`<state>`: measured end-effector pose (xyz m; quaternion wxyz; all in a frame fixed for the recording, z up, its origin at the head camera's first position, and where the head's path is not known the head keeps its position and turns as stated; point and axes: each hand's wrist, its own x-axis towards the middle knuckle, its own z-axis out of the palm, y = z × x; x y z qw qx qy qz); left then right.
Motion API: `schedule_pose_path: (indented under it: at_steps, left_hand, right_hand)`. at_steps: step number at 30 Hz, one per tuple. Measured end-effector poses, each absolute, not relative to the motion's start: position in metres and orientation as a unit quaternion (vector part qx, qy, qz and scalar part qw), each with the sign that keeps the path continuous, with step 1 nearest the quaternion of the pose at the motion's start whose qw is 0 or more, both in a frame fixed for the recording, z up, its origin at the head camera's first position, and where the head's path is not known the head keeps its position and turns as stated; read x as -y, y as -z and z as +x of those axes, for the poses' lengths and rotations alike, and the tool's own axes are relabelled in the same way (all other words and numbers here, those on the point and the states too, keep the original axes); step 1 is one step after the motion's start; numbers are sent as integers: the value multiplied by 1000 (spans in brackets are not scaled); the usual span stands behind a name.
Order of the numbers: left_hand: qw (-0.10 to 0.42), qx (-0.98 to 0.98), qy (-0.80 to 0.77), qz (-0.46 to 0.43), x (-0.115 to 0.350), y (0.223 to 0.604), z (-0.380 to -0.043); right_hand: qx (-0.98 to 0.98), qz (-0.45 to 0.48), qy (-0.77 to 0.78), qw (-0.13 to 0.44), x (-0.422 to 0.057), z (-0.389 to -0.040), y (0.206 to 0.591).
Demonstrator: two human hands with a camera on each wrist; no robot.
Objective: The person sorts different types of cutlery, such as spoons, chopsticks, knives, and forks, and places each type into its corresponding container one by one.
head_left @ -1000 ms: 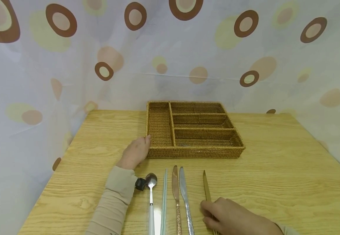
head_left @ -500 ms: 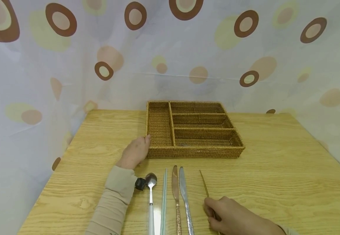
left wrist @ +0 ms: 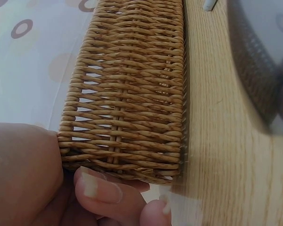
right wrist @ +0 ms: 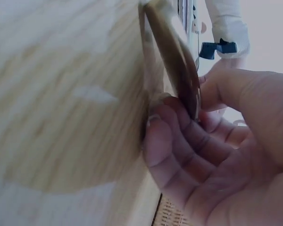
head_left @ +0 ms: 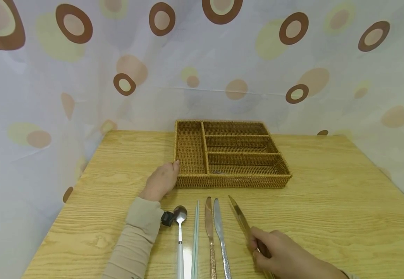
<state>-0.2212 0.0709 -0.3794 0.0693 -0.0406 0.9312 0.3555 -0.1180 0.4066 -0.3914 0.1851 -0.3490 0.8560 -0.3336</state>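
Note:
My left hand point(head_left: 161, 180) grips the near left corner of a woven wicker cutlery tray point(head_left: 234, 181), thumb at the rim. In the left wrist view its fingertips point(left wrist: 104, 190) curl by the end of the tray wall point(left wrist: 125, 94). My right hand point(head_left: 285, 254) pinches a gold table knife point(head_left: 241, 216) between thumb and fingers, its blade tilted up-left toward the tray. In the right wrist view the knife point(right wrist: 172, 54) is blurred, and its handle is partly hidden by the hand.
Left of the gold knife lie a silver knife point(head_left: 218, 223), a copper-coloured knife point(head_left: 208, 221), pale green chopsticks point(head_left: 195, 236) and a white-handled spoon point(head_left: 180, 215). A thin silver piece point(head_left: 219, 172) shows in the tray's front compartment. A patterned cloth point(head_left: 212, 69) hangs behind the table.
The gold knife has turned, its tip swinging left and the flat of its blade now showing. My right hand has shifted slightly right and forward. My left hand and the tray have stayed put.

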Motion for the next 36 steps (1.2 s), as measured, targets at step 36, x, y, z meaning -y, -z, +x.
schedule_pose_path:
  at_steps: [36]
  left_hand:
    - [63,-933,-353,-38,-71,380,-223]
  right_hand:
    - [-940,-316,126,8,-381,-299,306]
